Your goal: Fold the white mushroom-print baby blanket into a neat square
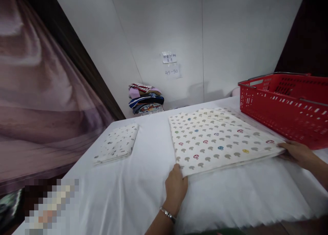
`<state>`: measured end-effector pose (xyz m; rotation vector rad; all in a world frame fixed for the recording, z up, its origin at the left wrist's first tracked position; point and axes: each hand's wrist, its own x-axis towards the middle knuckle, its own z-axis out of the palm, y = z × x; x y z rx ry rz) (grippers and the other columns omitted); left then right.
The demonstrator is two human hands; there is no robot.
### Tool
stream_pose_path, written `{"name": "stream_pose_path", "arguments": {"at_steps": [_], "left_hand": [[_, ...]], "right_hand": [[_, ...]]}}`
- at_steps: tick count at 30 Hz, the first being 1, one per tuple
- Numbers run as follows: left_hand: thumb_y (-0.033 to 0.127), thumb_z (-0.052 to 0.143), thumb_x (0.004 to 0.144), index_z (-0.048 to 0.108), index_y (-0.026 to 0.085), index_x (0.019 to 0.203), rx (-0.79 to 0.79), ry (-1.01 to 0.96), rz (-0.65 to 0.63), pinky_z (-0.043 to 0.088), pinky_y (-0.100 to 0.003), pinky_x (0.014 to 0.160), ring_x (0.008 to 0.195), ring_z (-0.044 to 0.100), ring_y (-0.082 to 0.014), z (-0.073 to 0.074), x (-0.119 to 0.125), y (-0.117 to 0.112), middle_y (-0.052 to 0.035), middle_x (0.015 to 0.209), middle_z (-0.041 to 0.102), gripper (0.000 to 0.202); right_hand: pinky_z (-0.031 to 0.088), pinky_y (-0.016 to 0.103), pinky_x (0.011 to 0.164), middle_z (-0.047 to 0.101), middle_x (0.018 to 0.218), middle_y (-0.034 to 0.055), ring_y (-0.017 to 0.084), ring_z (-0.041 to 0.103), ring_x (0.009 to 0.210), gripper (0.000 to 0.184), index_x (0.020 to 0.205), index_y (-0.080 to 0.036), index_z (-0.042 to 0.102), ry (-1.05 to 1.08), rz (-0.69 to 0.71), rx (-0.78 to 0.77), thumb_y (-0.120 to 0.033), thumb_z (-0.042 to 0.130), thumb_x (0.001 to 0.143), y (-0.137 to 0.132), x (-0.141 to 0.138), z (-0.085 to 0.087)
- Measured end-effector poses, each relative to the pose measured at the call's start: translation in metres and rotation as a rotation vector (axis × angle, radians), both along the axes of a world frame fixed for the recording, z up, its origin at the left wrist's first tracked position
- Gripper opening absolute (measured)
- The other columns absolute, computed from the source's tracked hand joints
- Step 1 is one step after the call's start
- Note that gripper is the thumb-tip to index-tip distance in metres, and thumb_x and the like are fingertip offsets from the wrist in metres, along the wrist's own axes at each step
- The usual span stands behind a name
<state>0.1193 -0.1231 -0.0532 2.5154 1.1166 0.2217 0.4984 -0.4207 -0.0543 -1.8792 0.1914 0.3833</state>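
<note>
A white cloth (212,142) printed with grey and coloured mushrooms lies folded in layers on the white-covered table (151,190). At its near left corner, my left hand (176,182) is closed on the edge, a bracelet around the wrist. My right hand (297,154) grips the near right corner, its fingers partly under the fabric. Between the two hands the near edge runs fairly straight. Off to the left, apart from both hands, rests a smaller folded white cloth (116,143) with a small scattered print.
A red plastic basket (279,117) stands at the right, close to the mushroom cloth. Behind the table's far edge is a stack of folded fabrics (146,100). Paper labels (171,70) are stuck on the wall. A pinkish curtain (43,108) hangs along the left.
</note>
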Motion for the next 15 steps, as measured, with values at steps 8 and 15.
{"name": "stream_pose_path", "arguments": {"at_steps": [8,15], "left_hand": [[0.022,0.046,0.083,0.046,0.022,0.112,0.226,-0.226,0.269,0.038,-0.025,0.06,0.076,0.061,-0.018,0.065,-0.029,0.076,-0.0027,0.087,0.063,0.029],[0.024,0.05,0.074,0.053,0.022,0.1,0.019,-0.261,0.344,0.04,-0.026,0.058,0.068,0.059,-0.0191,0.033,-0.073,0.12,-0.0015,0.077,0.062,0.026]], "right_hand": [[0.047,0.027,0.041,0.056,0.054,0.0037,0.019,0.055,0.043,0.072,0.129,-0.033,0.036,0.062,0.203,-0.045,-0.026,0.066,0.063,0.028,-0.063,0.024],[0.044,0.025,0.044,0.054,0.05,-0.0043,0.017,0.055,0.047,0.086,0.144,-0.026,0.022,-0.029,0.46,0.044,-0.047,0.063,0.072,0.031,-0.149,0.021]]}}
